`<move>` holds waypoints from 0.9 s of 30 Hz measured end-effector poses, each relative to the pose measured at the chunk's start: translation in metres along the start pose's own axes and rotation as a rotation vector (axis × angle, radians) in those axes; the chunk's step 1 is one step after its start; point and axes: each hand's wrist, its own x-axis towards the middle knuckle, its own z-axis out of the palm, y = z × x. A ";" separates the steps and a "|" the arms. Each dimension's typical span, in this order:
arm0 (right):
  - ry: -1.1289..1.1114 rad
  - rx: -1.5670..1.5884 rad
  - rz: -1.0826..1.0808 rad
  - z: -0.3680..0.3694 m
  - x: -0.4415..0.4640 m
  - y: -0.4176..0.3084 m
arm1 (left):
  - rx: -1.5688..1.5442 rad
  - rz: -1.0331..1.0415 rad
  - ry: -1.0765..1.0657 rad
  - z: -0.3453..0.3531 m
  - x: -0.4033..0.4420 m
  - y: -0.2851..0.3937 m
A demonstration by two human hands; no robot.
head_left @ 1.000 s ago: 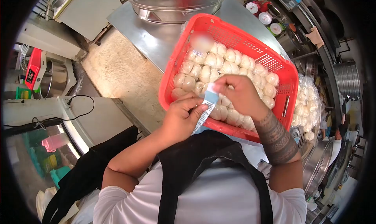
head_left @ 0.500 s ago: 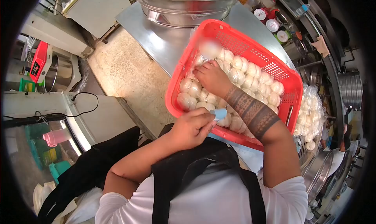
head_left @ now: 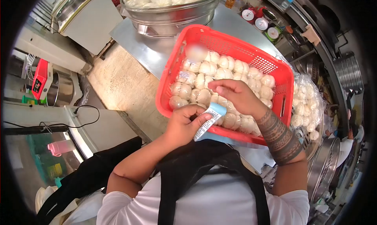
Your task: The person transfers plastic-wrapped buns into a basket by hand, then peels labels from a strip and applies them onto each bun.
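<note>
My left hand (head_left: 181, 124) pinches a strip of printed labels (head_left: 208, 121), which has a light blue backing and hangs below the thumb. Just right of the strip, my right hand (head_left: 235, 94) hovers over the basket with fingers extended and apart, holding nothing that I can see. Beneath both hands, a red plastic basket (head_left: 286, 73) contains rows of pale round buns (head_left: 224, 73) in clear wrapping. One bun packet near the left wall bears a white printed label (head_left: 187, 76).
The basket rests on a steel table (head_left: 135, 42). Behind it stands a large round metal steamer (head_left: 172, 22) heaped with bagged pale items. More bagged buns (head_left: 304, 101) sit at the right. Dial scales (head_left: 261, 23) and bottles line the back right.
My right hand has drawn back from the packets at the basket's left toward my left hand. A label now shows on a packet there. The strip in my left hand now shows its printing.
</note>
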 end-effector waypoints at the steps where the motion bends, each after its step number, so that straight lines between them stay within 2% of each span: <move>1: -0.011 0.014 -0.027 0.002 -0.011 -0.008 | -0.060 -0.020 -0.002 0.010 -0.002 0.001; 4: 0.056 -0.826 -0.404 0.003 0.000 -0.011 | 0.056 0.080 -0.102 0.029 -0.016 0.010; 5: 0.038 -0.961 -0.358 0.006 0.008 -0.006 | 0.052 0.078 -0.140 0.034 -0.023 0.011; 8: -0.059 -1.132 -0.428 0.022 0.053 0.052 | 0.009 0.000 -0.185 0.049 -0.043 0.019; 11: 0.001 -1.172 -0.452 0.057 0.091 0.075 | 0.019 0.059 -0.133 0.058 -0.054 0.013; 14: 0.007 -1.253 -0.438 0.076 0.120 0.100 | -0.021 -0.024 -0.051 0.062 -0.068 -0.004; 17: -0.272 -1.287 -0.474 0.054 0.090 0.050 | -0.144 -0.093 0.119 0.063 -0.081 -0.002; 20: -0.245 -0.926 -0.307 0.011 0.039 0.007 | -0.150 -0.114 0.217 0.059 -0.083 -0.007; 23: -0.259 -0.039 -0.022 -0.018 -0.023 0.000 | -0.185 -0.048 0.170 0.072 -0.076 -0.007; 24: -0.378 0.124 -0.027 -0.025 -0.045 0.000 | -0.141 -0.034 0.127 0.077 -0.072 -0.003; 26: -0.434 0.419 0.054 -0.016 -0.097 -0.013 | -0.047 0.013 0.032 0.091 -0.065 0.007; 27: -0.455 0.423 0.061 -0.019 -0.113 -0.018 | 0.002 0.042 -0.017 0.098 -0.061 0.012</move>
